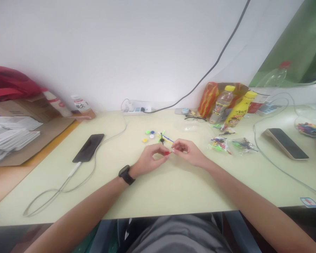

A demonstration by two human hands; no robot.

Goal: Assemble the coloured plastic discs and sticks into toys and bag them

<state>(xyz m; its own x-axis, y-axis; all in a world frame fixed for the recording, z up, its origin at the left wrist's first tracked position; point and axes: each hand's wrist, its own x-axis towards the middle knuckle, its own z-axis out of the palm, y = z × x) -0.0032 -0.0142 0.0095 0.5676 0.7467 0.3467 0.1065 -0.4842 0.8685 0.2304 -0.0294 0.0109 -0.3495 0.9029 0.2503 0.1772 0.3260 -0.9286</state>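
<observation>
My left hand (149, 160), with a black watch on the wrist, and my right hand (188, 151) meet over the middle of the pale desk (158, 189). Both pinch a small red piece (167, 153) between their fingertips. Just beyond them lie small round pieces in green, blue, white and yellow (149, 135) and a little assembly of thin coloured sticks joined at a black hub (162, 138). Clear bags of more coloured parts (230, 144) lie to the right of my right hand.
A black phone (89, 147) on a white cable lies left; another phone (284, 142) lies right. A power strip (137, 109), glasses (195, 118), bottles (238, 109) and a snack bag stand at the back. Boxes and stacked papers (10, 135) fill the far left.
</observation>
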